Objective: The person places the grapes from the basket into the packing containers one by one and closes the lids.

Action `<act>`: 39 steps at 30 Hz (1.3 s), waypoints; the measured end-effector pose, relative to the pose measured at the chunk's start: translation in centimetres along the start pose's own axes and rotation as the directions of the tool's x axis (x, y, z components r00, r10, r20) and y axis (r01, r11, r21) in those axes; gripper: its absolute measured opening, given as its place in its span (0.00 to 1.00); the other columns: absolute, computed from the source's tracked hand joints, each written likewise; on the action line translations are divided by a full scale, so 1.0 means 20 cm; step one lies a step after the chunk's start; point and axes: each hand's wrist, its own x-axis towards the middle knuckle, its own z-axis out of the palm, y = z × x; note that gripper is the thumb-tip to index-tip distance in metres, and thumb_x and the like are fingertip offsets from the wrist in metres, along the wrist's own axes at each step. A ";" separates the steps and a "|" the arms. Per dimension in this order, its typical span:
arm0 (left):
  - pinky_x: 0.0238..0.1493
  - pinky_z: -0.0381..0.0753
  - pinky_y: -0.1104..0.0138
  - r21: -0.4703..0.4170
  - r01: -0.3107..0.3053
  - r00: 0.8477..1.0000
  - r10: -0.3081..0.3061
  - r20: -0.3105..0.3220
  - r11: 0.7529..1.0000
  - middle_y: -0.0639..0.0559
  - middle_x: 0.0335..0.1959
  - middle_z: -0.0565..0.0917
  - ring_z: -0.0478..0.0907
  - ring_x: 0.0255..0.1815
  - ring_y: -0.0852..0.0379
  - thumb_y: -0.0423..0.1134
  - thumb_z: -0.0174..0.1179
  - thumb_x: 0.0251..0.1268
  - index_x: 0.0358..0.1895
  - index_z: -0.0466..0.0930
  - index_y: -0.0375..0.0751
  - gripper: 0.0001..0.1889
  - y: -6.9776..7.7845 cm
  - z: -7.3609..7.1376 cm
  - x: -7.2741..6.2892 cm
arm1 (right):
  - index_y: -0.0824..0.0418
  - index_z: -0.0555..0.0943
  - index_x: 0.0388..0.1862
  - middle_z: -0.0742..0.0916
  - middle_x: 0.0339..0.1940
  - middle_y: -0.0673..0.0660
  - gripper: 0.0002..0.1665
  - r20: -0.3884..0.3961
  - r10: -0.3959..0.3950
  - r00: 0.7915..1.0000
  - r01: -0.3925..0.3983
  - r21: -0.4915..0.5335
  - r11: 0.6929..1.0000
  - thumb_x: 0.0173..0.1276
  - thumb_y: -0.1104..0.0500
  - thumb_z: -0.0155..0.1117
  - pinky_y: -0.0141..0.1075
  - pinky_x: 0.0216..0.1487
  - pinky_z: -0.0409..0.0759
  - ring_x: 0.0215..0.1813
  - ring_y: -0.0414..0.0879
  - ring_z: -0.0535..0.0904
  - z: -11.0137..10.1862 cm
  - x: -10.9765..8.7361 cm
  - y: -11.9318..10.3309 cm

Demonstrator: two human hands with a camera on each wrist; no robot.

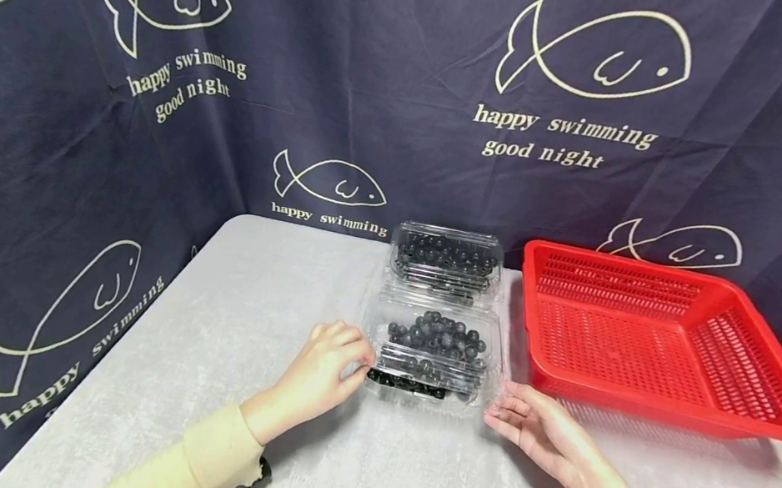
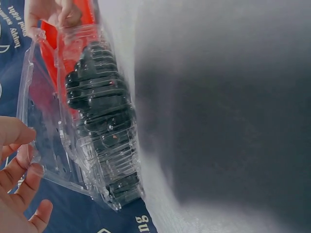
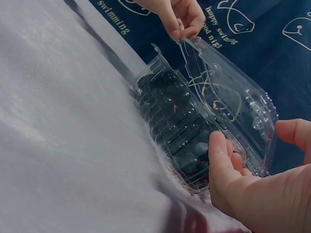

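Note:
A clear plastic clamshell box [image 1: 498,370] stands at the table's middle, holding dark round fruit [image 1: 444,335] like grapes or blueberries. Its transparent lid [image 3: 228,82] is raised at an angle above the fruit in both wrist views. My left hand [image 1: 326,362] pinches the lid's left front corner between thumb and fingers. At the other front corner, my right hand [image 1: 545,434] holds the lid's edge, its fingers bent beside the box's right end. Part of that grip is hidden behind the fingers in the right wrist view.
Directly behind, a second clear box [image 1: 449,238] of dark fruit stands against the fish-print curtain [image 1: 354,87]. A red perforated plastic basket [image 1: 639,409] sits to the right, close to the boxes. Under everything lies a pale grey tabletop [image 1: 261,300].

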 end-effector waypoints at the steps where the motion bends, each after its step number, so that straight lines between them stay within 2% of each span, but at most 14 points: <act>1: 0.45 0.67 0.62 0.010 -0.001 1.000 0.001 0.010 1.000 0.64 0.32 0.79 0.72 0.39 0.62 0.33 0.66 0.47 0.31 0.80 0.51 0.09 0.00 0.00 0.00 | 0.57 0.80 0.43 0.81 0.41 0.55 0.12 -0.008 0.001 1.000 -0.001 -0.012 1.000 0.74 0.61 0.46 0.41 0.61 0.74 0.48 0.47 0.78 0.00 0.00 0.00; 5: 0.46 0.66 0.62 0.049 -0.015 0.999 0.013 0.045 0.999 0.64 0.34 0.79 0.72 0.39 0.62 0.33 0.66 0.49 0.33 0.80 0.52 0.09 0.00 0.01 -0.01 | 0.58 0.77 0.46 0.80 0.42 0.54 0.10 -0.023 -0.016 1.000 0.014 -0.075 0.997 0.73 0.63 0.48 0.41 0.61 0.75 0.49 0.47 0.77 0.01 0.00 0.00; 9: 0.46 0.67 0.62 0.079 -0.043 0.997 0.038 0.063 0.996 0.63 0.34 0.79 0.72 0.39 0.61 0.33 0.65 0.50 0.32 0.79 0.52 0.08 0.00 0.01 -0.02 | 0.61 0.69 0.50 0.80 0.41 0.53 0.10 -0.032 -0.038 0.999 0.034 -0.116 0.993 0.72 0.66 0.48 0.40 0.59 0.76 0.46 0.46 0.79 0.03 -0.01 0.01; 17: 0.43 0.67 0.63 0.126 -0.126 0.991 0.120 0.051 0.984 0.61 0.31 0.77 0.71 0.35 0.60 0.32 0.65 0.50 0.31 0.78 0.51 0.09 0.01 0.02 -0.04 | 0.68 0.57 0.57 0.79 0.39 0.54 0.20 -0.064 -0.049 0.997 0.042 -0.114 0.993 0.70 0.68 0.50 0.38 0.57 0.78 0.43 0.45 0.79 0.04 0.00 0.02; 23: 0.42 0.67 0.63 0.133 -0.159 0.987 0.154 0.048 0.978 0.60 0.31 0.77 0.71 0.35 0.58 0.31 0.67 0.47 0.32 0.79 0.50 0.10 0.01 0.02 -0.04 | 0.70 0.51 0.61 0.79 0.39 0.53 0.28 -0.094 -0.047 0.994 0.033 -0.143 0.989 0.68 0.68 0.52 0.37 0.56 0.78 0.42 0.43 0.78 0.04 0.01 0.03; 28: 0.43 0.67 0.63 0.130 -0.158 0.986 0.151 0.066 0.979 0.60 0.32 0.78 0.72 0.37 0.58 0.32 0.69 0.45 0.33 0.79 0.50 0.12 0.02 0.03 -0.05 | 0.70 0.50 0.61 0.79 0.38 0.53 0.29 -0.101 -0.048 0.994 0.034 -0.136 0.990 0.67 0.70 0.52 0.37 0.56 0.79 0.41 0.42 0.78 0.03 0.01 0.04; 39: 0.45 0.68 0.62 0.120 -0.155 0.986 0.146 0.082 0.981 0.61 0.32 0.78 0.72 0.38 0.59 0.33 0.67 0.49 0.33 0.80 0.51 0.09 0.02 0.03 -0.06 | 0.66 0.56 0.54 0.77 0.35 0.51 0.20 -0.094 -0.070 0.993 0.056 -0.147 0.988 0.66 0.73 0.49 0.37 0.53 0.80 0.39 0.42 0.79 0.02 0.04 0.06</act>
